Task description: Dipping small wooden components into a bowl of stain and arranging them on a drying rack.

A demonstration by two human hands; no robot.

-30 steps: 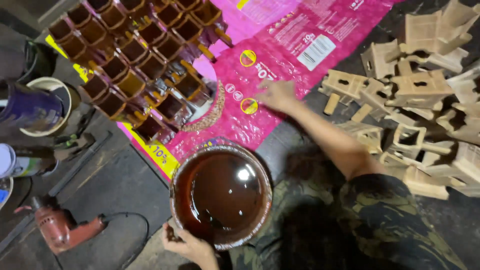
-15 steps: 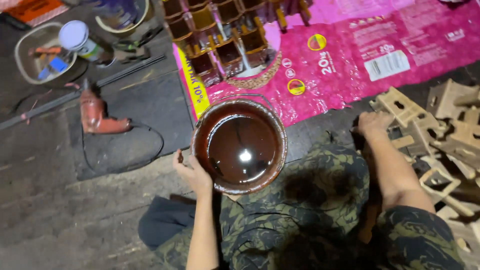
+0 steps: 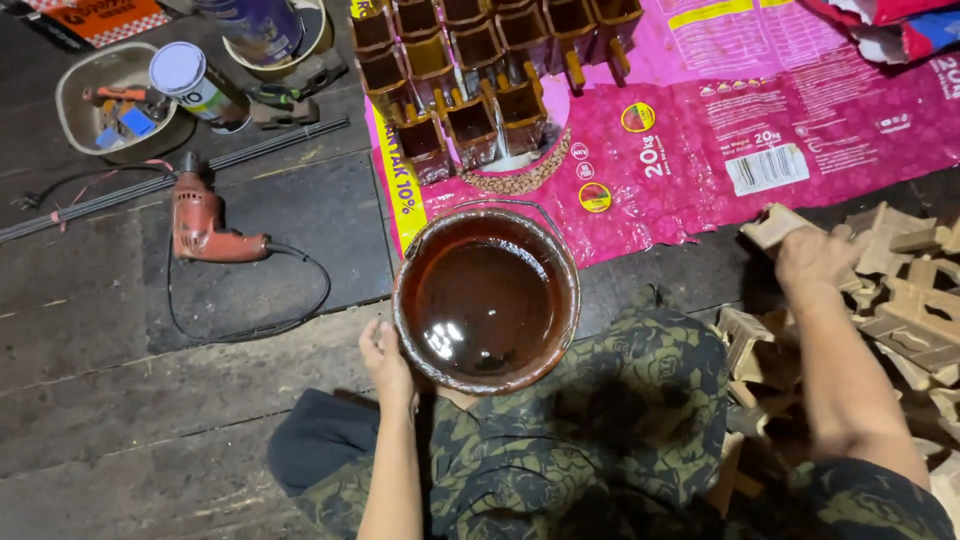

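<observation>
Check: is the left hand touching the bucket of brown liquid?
Touching. The head view shows the left hand pressed against the outer rim of the bucket, with no gap between them.

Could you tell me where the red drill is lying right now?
In the head view the red drill lies on the dark floor at upper left, left of the bucket of brown liquid and below the tub of tools.

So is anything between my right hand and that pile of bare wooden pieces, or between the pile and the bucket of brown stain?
Nothing visible blocks the right hand: it already rests on the pile of bare wooden pieces. Between the pile and the bucket of brown stain, your camouflage-clad knee rises; the left hand touches the bucket's rim.
</observation>
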